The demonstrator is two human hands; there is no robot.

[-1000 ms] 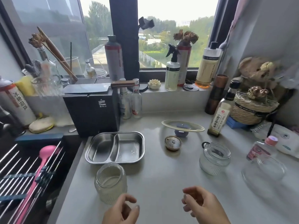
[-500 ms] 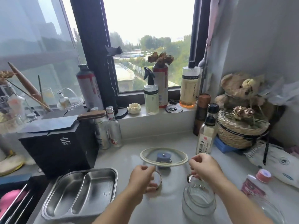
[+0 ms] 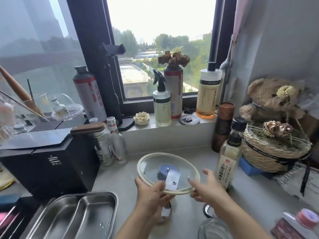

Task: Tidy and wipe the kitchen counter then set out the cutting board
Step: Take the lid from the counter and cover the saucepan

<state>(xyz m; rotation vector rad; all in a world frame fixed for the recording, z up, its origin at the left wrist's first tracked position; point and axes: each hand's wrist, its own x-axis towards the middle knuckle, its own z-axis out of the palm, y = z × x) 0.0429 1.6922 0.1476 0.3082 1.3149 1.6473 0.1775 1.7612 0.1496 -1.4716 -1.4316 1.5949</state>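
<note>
Both hands had closed on the glass lid (image 3: 168, 171) since a moment earlier: left hand (image 3: 151, 192) pinching its near rim, right hand (image 3: 205, 188) the right rim, apparently lifted off the surface (image 3: 245, 200). Tidying underway; beyond the grip stood an oil bottle (image 3: 230, 152). No cutting board visible.

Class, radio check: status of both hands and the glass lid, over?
Left hand and right hand both gripping glass lid by its rim. Lid tilted. Sesame oil bottle close beside right hand.

Dark-framed window (image 3: 160, 49) above a pale sill (image 3: 165, 125), overcast daylight, trees and rooftops outside, grey wall (image 3: 279, 40) at right.
</note>
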